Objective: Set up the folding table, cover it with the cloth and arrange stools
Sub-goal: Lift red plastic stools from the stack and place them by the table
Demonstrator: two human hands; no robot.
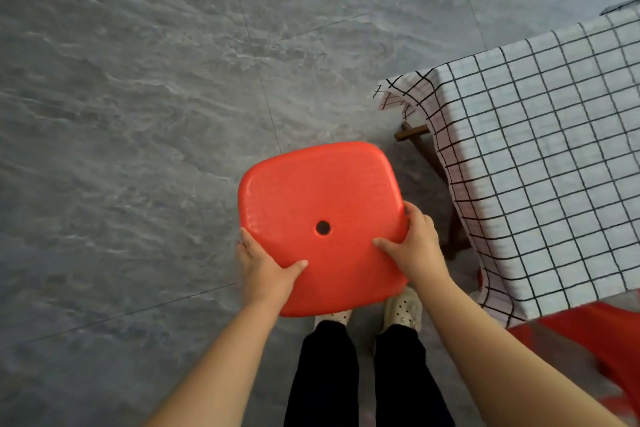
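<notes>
A red plastic stool (311,198) with a round hole in its seat is held in front of me, seat up, over the floor. My left hand (263,270) grips its near left edge, thumb on the seat. My right hand (415,246) grips its right edge, thumb on top. To the right stands the folding table, covered by a white cloth with a black grid (554,156). The cloth hangs over the table's corner, and a brown wooden table leg (412,133) shows below it. A second red stool (609,350) sits at the lower right, partly under the cloth's edge.
Grey stone-pattern floor tiles (156,97) spread to the left and ahead. My feet in pale perforated shoes (403,308) stand just below the held stool, with black trousers above them.
</notes>
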